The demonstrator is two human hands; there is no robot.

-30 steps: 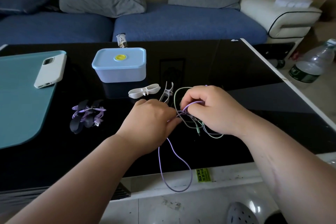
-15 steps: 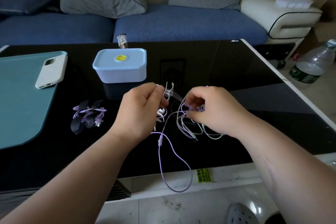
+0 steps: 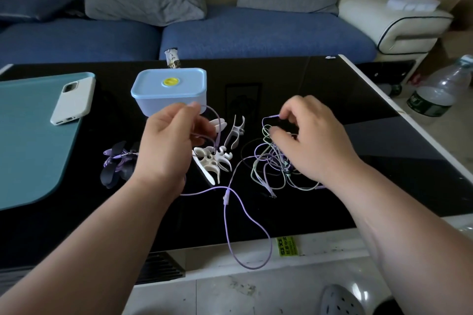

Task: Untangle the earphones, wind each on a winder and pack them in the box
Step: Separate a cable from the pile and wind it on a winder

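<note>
My left hand [image 3: 167, 143] pinches a purple earphone cable [image 3: 231, 217] and lifts it in front of the pale blue lidded box [image 3: 169, 89]. That cable runs down past the white winders [image 3: 216, 158] and loops over the table's front edge. My right hand [image 3: 311, 139] pinches the tangle of green and purple cables [image 3: 268, 166] lying on the black table [image 3: 294, 84]. A purple earphone wound on a dark winder [image 3: 117, 163] lies left of my left wrist.
A white phone [image 3: 73, 100] rests on a teal mat [image 3: 30, 135] at the left. A blue sofa [image 3: 256, 33] stands behind the table. A plastic bottle [image 3: 442, 89] is on the floor to the right. A small wrapper [image 3: 172, 57] lies behind the box.
My hands have drawn apart: the left rose toward the box with a purple cable, the right shifted right with the tangle. The white winders now show between them.
</note>
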